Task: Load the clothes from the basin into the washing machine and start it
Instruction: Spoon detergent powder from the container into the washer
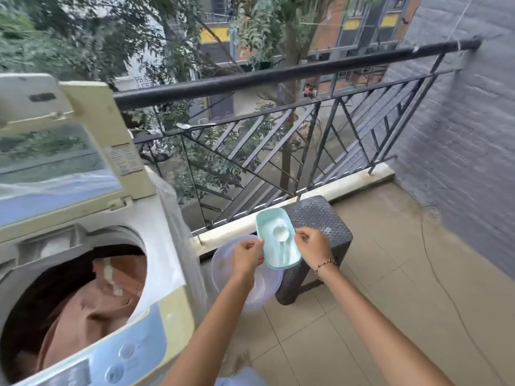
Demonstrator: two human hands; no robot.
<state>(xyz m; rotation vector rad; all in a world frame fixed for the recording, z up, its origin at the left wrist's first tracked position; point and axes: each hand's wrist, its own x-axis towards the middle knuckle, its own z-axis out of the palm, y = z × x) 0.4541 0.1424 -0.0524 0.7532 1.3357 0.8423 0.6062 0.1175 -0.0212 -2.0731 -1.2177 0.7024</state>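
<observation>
The top-loading washing machine (156, 274) stands at the left with its lid (55, 151) raised. Brown and pink clothes (92, 310) fill its drum. My left hand (246, 256) grips the left edge of a light teal detergent box (269, 227), held tilted above the floor. White powder and a white scoop (280, 235) lie inside the box. My right hand (312, 243) pinches at the box's right edge, beside the scoop. The translucent lilac basin (270, 288) sits on the floor below the box and looks empty.
A dark woven stool (328, 218) stands behind the box against the black balcony railing (278, 76). A grey wall (459, 149) closes the right side. A thin cord (443, 288) trails across the tiled floor. The machine's control panel (119, 358) is at the near edge.
</observation>
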